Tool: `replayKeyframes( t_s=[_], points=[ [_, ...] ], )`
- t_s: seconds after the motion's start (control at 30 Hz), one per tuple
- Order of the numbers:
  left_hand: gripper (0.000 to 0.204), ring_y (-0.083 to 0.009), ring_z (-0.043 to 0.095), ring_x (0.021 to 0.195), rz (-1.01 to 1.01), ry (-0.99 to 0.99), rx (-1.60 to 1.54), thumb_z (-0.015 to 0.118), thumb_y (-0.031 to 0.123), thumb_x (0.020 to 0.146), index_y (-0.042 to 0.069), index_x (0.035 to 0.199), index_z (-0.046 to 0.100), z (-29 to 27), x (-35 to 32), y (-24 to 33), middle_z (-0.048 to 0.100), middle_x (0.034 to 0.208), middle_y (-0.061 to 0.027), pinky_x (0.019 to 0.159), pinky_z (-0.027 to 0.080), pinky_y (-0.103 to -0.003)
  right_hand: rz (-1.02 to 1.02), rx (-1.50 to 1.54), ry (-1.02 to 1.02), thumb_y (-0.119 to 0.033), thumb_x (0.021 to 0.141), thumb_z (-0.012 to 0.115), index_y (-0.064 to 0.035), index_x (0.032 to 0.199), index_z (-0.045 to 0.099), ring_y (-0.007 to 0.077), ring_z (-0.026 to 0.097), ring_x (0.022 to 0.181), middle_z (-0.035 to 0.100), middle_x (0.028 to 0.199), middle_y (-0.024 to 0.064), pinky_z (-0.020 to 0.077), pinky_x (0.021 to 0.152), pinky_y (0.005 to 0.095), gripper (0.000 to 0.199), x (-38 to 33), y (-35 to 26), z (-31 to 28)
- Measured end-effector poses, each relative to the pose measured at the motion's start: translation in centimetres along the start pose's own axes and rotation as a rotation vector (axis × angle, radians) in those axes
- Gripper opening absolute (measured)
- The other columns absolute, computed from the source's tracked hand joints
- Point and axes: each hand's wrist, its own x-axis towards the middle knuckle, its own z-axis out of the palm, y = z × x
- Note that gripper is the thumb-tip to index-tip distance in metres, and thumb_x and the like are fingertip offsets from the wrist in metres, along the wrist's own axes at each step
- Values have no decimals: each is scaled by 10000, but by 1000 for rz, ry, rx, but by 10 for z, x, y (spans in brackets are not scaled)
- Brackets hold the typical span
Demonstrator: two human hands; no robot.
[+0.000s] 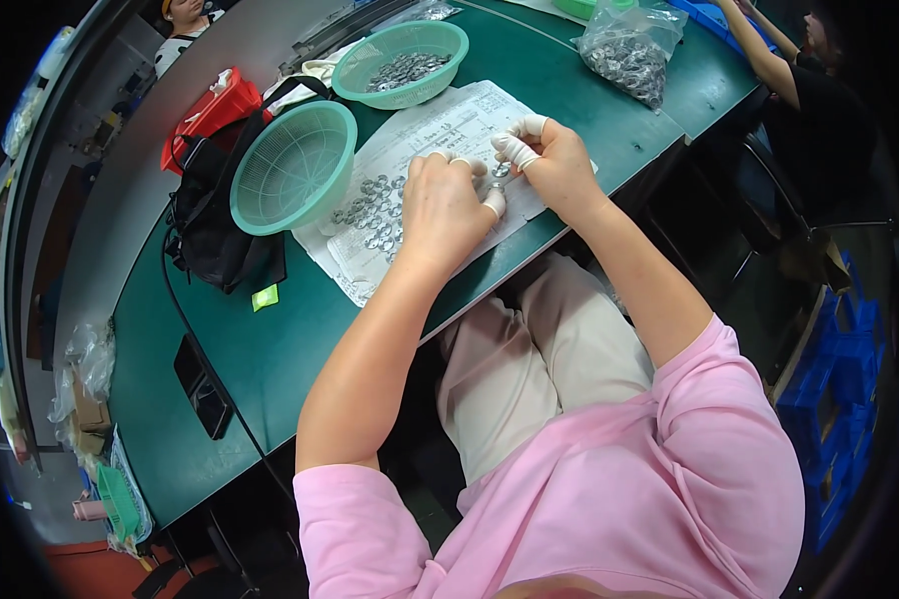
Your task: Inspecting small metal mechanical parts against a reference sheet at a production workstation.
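Note:
White finger cots cover several of my fingertips. My left hand (440, 208) is curled low over the printed paper sheets (355, 268), its thumb stretched toward the right hand. What lies inside its bent fingers is hidden. Just to its right, my right hand (559, 172) is closed in a pinch. Small shiny round metal pieces (499, 171) show between the two hands, at the right fingertips. Many loose metal discs (378, 212) lie spread on the paper, left of my left hand.
A green mesh basket (295, 165) stands tilted left of the paper; another basket (449, 72) behind holds metal pieces. A clear bag (629, 55) of metal parts sits at the far right. A black bag (215, 215), red bin (215, 108) and phone (202, 389) lie left. Another person works at right.

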Motion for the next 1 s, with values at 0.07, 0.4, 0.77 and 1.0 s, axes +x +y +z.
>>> replayKeyframes(
  t_s=[0.07, 0.4, 0.77, 1.0],
  points=[
    [163, -315, 630, 688, 82, 88, 204, 620, 102, 657, 5, 758, 702, 3, -3, -2, 652, 707, -173, 703, 503, -406, -5, 2, -4, -176, 848, 681, 27, 867, 629, 94, 562, 663, 626, 751, 40, 477, 582, 237, 211, 0, -2, -1],
    [178, -279, 647, 683, -13, -94, -71, 662, 109, 685, 26, 833, 716, -9, 1, -8, 669, 748, -159, 691, 514, -358, -33, -206, -77, -176, 856, 677, -16, 843, 608, 62, 497, 625, 594, 725, -2, 411, 573, 208, 175, -5, -2, -7],
    [223, -279, 639, 657, -68, -134, -179, 670, 122, 673, 54, 877, 732, -8, 6, -21, 662, 726, -177, 675, 507, -354, -30, -324, -178, -143, 858, 665, 8, 871, 628, 68, 514, 634, 597, 725, 0, 429, 582, 222, 156, -8, -2, -10],
    [224, -286, 647, 693, -156, -197, -195, 665, 125, 683, 53, 884, 731, -11, 7, -15, 666, 751, -186, 693, 509, -355, -88, -430, -197, -128, 836, 675, 0, 877, 638, 101, 534, 626, 605, 710, 36, 439, 577, 253, 139, -10, -4, -8]
  ],
)
